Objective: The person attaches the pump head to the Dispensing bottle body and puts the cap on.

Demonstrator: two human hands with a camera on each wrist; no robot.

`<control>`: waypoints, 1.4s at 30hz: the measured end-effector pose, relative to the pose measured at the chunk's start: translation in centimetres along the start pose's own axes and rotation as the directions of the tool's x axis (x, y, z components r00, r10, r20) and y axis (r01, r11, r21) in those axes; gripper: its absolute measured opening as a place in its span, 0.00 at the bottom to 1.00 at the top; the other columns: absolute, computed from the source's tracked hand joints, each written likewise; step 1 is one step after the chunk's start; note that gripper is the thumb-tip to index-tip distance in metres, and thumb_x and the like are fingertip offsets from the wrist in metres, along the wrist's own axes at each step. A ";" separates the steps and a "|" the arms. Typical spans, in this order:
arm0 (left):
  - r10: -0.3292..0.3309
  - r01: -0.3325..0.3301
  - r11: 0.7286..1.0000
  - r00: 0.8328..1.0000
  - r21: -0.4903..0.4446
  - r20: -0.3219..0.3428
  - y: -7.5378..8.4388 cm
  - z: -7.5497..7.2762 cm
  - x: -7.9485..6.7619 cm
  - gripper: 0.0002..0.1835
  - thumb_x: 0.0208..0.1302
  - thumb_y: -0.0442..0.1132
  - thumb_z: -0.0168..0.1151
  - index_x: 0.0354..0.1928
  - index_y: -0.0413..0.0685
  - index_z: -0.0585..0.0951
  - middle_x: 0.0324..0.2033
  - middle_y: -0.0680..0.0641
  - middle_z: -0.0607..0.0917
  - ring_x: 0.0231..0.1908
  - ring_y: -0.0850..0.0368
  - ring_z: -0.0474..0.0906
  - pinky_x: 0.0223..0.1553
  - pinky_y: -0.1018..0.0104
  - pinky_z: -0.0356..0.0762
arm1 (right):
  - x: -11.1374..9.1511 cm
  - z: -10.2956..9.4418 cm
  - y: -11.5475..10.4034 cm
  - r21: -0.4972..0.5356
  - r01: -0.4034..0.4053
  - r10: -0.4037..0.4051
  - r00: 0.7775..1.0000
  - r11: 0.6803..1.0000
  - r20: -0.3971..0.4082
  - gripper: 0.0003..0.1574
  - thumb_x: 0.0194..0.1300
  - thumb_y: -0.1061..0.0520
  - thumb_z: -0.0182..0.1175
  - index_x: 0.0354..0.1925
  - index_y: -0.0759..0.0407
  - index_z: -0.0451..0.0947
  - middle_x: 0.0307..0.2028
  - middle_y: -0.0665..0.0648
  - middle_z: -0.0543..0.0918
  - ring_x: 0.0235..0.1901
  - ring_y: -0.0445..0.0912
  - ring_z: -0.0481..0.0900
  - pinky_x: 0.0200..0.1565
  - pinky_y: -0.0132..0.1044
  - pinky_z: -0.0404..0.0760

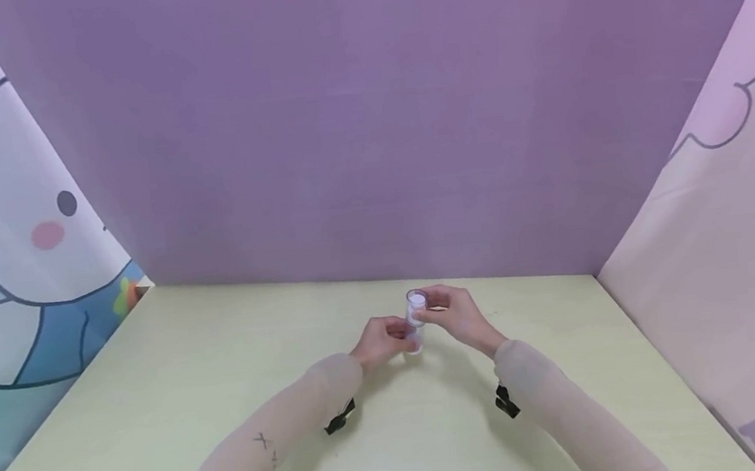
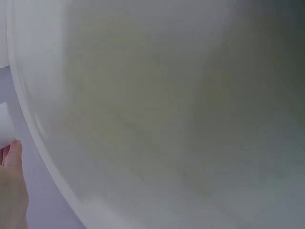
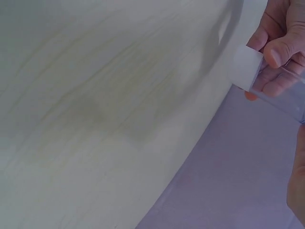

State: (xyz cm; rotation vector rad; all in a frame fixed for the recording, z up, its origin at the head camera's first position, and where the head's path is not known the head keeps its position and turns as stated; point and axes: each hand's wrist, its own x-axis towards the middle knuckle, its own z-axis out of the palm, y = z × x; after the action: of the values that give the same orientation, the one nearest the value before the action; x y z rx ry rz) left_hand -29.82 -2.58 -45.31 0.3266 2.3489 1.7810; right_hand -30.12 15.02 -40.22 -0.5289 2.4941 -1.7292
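Observation:
A small clear cylindrical container (image 1: 414, 334) stands upright between the hands, with white at its lower end and a round rim at the top, white showing inside it. My left hand (image 1: 386, 341) grips its lower part from the left. Higher up, my right hand (image 1: 458, 315) holds it near the rim, thumb in front. In the right wrist view the white end (image 3: 247, 69) lies by the left thumb, and the see-through wall shows fingers behind it. The left wrist view catches only part of the left hand (image 2: 13, 186) beside a white piece (image 2: 5, 126).
The pale yellow tabletop (image 1: 256, 335) reaches back to a purple wall panel (image 1: 364, 120). A cartoon-printed panel (image 1: 27, 229) stands on the left and a pale one (image 1: 735, 241) on the right. Black straps (image 1: 506, 402) hang under both wrists.

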 end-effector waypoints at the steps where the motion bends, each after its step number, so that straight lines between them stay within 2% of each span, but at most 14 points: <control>1: -0.005 0.005 1.000 1.000 0.004 0.002 0.0 0.0 0.1 0.21 0.47 0.33 0.70 0.47 0.37 0.79 0.43 0.41 0.84 0.44 0.52 0.80 0.47 0.63 0.77 | -0.1 0.0 0.1 -0.002 0.004 -0.004 1.000 1.000 -0.008 0.26 0.52 0.53 0.68 0.51 0.57 0.77 0.45 0.58 0.83 0.47 0.49 0.80 0.48 0.40 0.78; 9: 0.008 -0.008 0.999 1.000 0.049 0.013 0.0 -0.2 0.4 0.22 0.48 0.37 0.71 0.47 0.40 0.80 0.43 0.43 0.84 0.45 0.52 0.80 0.48 0.62 0.77 | -0.1 0.2 0.4 0.000 0.042 -0.041 0.997 0.999 -0.060 0.25 0.52 0.54 0.68 0.50 0.57 0.77 0.44 0.58 0.83 0.45 0.49 0.80 0.46 0.40 0.79; 13: 0.025 -0.026 0.998 1.000 0.052 0.017 0.1 -0.2 0.5 0.22 0.47 0.37 0.71 0.46 0.39 0.80 0.43 0.42 0.84 0.44 0.52 0.80 0.47 0.63 0.77 | -0.1 0.2 0.4 -0.011 0.031 -0.031 0.996 0.999 -0.079 0.26 0.52 0.55 0.68 0.50 0.57 0.77 0.44 0.59 0.83 0.45 0.49 0.80 0.47 0.40 0.78; 19: 0.032 -0.033 0.998 0.999 0.048 0.011 0.1 -0.3 0.6 0.21 0.48 0.37 0.71 0.46 0.39 0.81 0.41 0.43 0.85 0.42 0.54 0.81 0.44 0.63 0.78 | -0.3 0.2 -0.5 0.008 0.004 -0.003 0.996 1.000 -0.089 0.25 0.52 0.59 0.67 0.50 0.61 0.76 0.44 0.61 0.82 0.46 0.52 0.79 0.48 0.43 0.78; 23: 0.040 -0.040 0.998 0.999 0.049 0.009 0.1 -0.6 0.7 0.21 0.48 0.37 0.70 0.45 0.38 0.81 0.40 0.42 0.85 0.41 0.54 0.81 0.44 0.63 0.78 | -0.1 0.4 -0.5 -0.019 0.022 -0.023 0.995 1.000 -0.097 0.25 0.52 0.56 0.67 0.50 0.59 0.77 0.43 0.59 0.83 0.45 0.50 0.79 0.47 0.40 0.78; 29: 0.041 -0.041 0.997 0.999 0.063 0.006 -0.1 -0.7 1.1 0.21 0.45 0.33 0.70 0.45 0.36 0.80 0.40 0.41 0.84 0.42 0.52 0.81 0.44 0.64 0.78 | -0.8 0.6 -2.1 -0.033 0.015 -0.018 0.997 0.999 -0.081 0.24 0.54 0.61 0.66 0.50 0.63 0.76 0.44 0.63 0.82 0.47 0.53 0.79 0.48 0.42 0.78; 35: -0.005 0.007 0.996 1.000 0.088 -0.027 -0.1 -0.5 0.8 0.21 0.43 0.31 0.71 0.43 0.36 0.80 0.42 0.40 0.84 0.44 0.49 0.80 0.46 0.62 0.77 | 0.3 0.7 0.4 -0.014 0.008 -0.008 0.999 1.000 -0.045 0.26 0.52 0.59 0.67 0.51 0.60 0.76 0.46 0.60 0.82 0.47 0.52 0.79 0.47 0.41 0.78; 42: -0.102 0.104 0.994 0.994 0.043 -0.047 -0.2 -0.1 0.5 0.19 0.44 0.28 0.70 0.42 0.34 0.79 0.42 0.40 0.84 0.45 0.50 0.80 0.47 0.63 0.77 | 0.6 1.1 0.6 -0.051 0.017 -0.017 1.000 0.999 -0.016 0.25 0.52 0.58 0.67 0.50 0.59 0.77 0.45 0.59 0.83 0.46 0.50 0.80 0.46 0.39 0.79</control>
State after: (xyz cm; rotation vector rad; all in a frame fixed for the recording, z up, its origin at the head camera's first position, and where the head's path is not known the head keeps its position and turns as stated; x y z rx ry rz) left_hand -30.33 -2.58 -45.47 0.1692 2.3934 1.7070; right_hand -30.55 14.09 -41.13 -0.5438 2.5583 -1.6863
